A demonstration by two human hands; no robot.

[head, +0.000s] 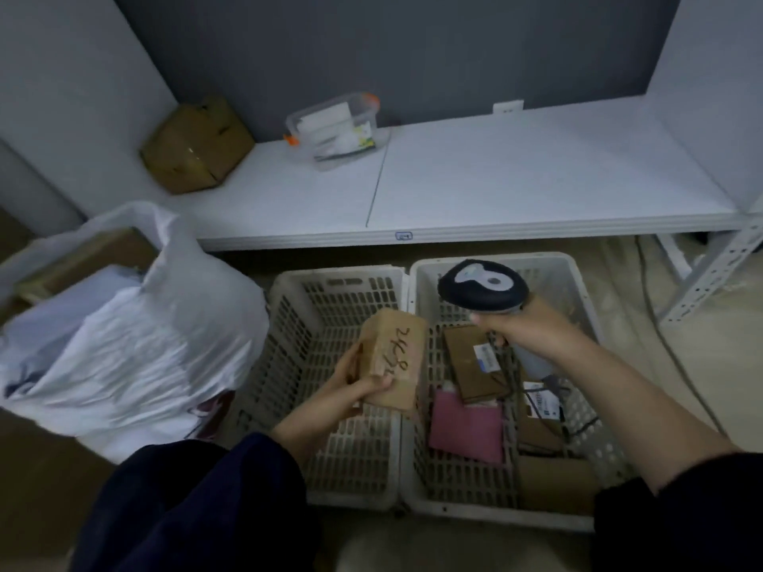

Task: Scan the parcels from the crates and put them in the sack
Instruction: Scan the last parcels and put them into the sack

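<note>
My left hand (357,388) grips a small brown cardboard parcel (398,357) with handwriting on its top, held above the left crate (289,324), which shows no parcels inside. My right hand (522,328) holds a dark handheld scanner (483,284) over the right crate (578,278), its head a little right of the parcel. In the right crate lie a brown labelled box (475,365), a pink parcel (466,425) and other brown parcels (553,480). The white sack (136,348) stands open at the left with parcels inside.
A low white shelf (495,187) runs behind the crates, carrying a cardboard box (196,144) and a clear plastic container (336,132). A white metal shelf leg (718,270) and a cable (660,324) are at the right. My dark sleeves fill the bottom.
</note>
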